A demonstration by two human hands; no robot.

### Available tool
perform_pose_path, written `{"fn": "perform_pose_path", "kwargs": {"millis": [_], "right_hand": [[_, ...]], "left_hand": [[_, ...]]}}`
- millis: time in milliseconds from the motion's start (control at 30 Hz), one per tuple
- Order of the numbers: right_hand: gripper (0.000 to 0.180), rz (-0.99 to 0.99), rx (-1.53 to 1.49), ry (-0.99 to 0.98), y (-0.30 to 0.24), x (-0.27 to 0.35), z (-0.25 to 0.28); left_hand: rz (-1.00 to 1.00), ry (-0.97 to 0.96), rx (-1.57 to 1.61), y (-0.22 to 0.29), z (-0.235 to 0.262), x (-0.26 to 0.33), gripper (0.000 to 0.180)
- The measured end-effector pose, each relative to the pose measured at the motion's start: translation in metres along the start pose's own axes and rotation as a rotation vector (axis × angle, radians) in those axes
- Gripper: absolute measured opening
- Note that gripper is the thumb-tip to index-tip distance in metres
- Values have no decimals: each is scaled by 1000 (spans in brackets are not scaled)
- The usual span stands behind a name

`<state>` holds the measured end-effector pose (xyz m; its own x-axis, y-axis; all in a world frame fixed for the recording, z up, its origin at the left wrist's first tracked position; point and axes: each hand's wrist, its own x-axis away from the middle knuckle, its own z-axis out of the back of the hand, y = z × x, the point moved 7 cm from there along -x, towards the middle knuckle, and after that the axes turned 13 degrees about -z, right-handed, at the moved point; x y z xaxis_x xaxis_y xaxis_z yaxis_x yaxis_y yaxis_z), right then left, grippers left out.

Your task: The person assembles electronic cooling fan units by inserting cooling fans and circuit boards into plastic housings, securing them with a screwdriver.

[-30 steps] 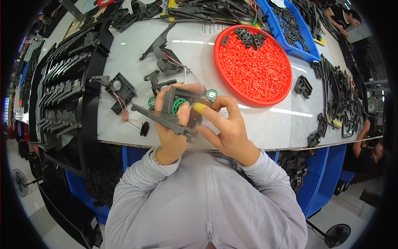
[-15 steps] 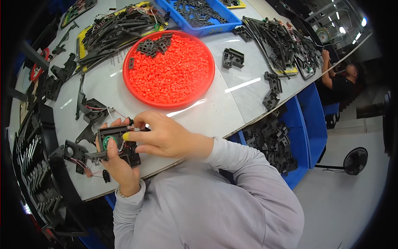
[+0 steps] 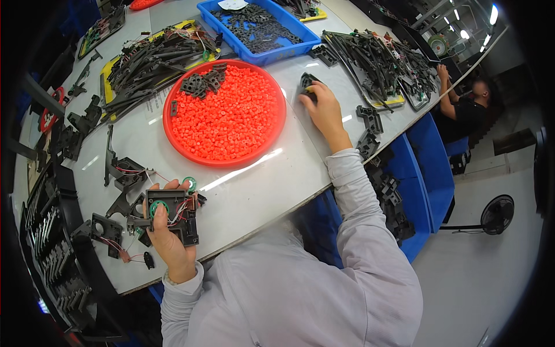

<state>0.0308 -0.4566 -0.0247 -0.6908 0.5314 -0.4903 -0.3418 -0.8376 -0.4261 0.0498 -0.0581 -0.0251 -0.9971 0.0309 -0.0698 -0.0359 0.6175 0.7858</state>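
My left hand [image 3: 171, 246] is wrapped round a dark grey plastic housing [image 3: 188, 230], thumb pressed near a green round board [image 3: 154, 207] inside it. Thin red and white wires run across the housing. Another small green disc [image 3: 189, 184] shows just beyond my fingertips. Out to the right, past the red tray, my right hand [image 3: 327, 114] has its fingers closed on a dark grey plastic bracket [image 3: 307, 78] at the tabletop; a yellow covering shows on one finger. My hand partly hides the bracket.
A round red tray [image 3: 225, 162] holds many small orange-red pieces and several dark clips. Behind it stands a blue bin [image 3: 277, 56] of dark parts. Wired dark parts [image 3: 126, 170] lie left; dark brackets [image 3: 370, 120] lie right. Blue bins [image 3: 428, 156] hang beside the table edge. A person [image 3: 467, 113] sits farther right.
My right hand has left the housing and reached far right to the dark bracket, closing on it. My left hand still holds the housing. The view has shifted slightly.
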Motion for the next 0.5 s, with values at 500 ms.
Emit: {"fn": "perform_pose_path", "kwargs": {"millis": [500], "right_hand": [[31,-740,-40,-503,26,85,50]], "left_hand": [[148,-9,108,-14,-3,3,43]]}}
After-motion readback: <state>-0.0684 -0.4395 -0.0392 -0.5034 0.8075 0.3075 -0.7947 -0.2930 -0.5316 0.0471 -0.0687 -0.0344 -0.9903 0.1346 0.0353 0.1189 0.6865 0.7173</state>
